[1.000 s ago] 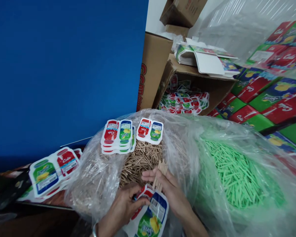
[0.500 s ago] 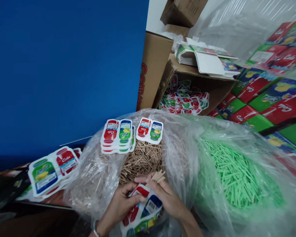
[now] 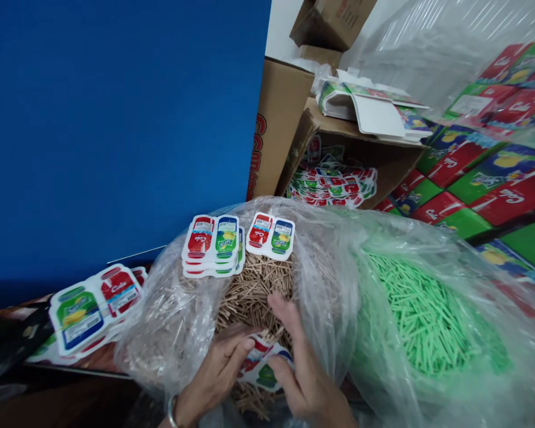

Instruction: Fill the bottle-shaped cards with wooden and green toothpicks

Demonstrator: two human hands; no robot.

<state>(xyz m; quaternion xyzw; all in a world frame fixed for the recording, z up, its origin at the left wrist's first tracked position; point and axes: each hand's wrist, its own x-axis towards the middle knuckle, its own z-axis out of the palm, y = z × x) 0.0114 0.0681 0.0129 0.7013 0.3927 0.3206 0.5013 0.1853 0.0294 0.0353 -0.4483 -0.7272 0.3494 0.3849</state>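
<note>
My left hand (image 3: 218, 371) pinches a printed soda-can-shaped packet (image 3: 261, 368) at its left edge, low over a clear plastic bag of tan wooden sticks (image 3: 249, 291). My right hand (image 3: 301, 368) is beside it on the right, thumb on the packet's lower edge, fingers stretched up over the sticks. A few tan sticks poke out between the hands at the packet's top. A stack of the same packets (image 3: 211, 245) and a single packet (image 3: 271, 235) lie on the stick pile farther back.
A clear bag of green sticks (image 3: 423, 321) lies to the right. More packets (image 3: 93, 309) are piled at the left. Open cardboard boxes (image 3: 361, 154) with packets stand behind, a blue panel (image 3: 116, 131) at left, stacked printed cartons (image 3: 494, 172) at right.
The packet has dropped lower and tilted flatter between my hands. The bundle of sticks my right hand held upright is no longer in its fingers; that hand's fingers have spread open over the pile.
</note>
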